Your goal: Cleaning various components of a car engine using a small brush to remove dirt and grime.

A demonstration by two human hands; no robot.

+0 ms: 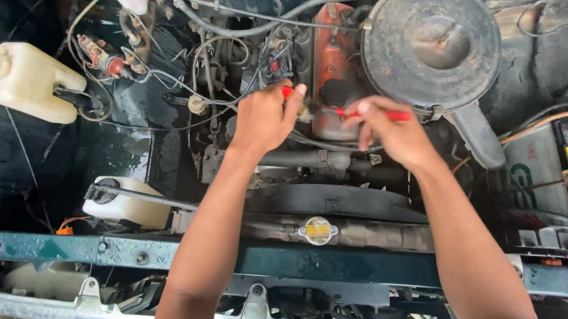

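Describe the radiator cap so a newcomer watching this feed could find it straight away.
Start at the big round rusty air cleaner at upper right, then drop toward the green front crossmember. Just above it lies the dark radiator top. The radiator cap sits there between the person's forearms: a small round metal cap with a yellow label, the only yellow-faced disc nearby.

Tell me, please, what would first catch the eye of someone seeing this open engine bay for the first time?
Two bare arms reach in from below: the left hand and right hand meet at centre, holding a slim red-handled tool over the orange-red engine cover. Just above the right hand sits the big, round, rusty air cleaner. At far left a cream plastic reservoir stands out against the black, wet-looking bay.
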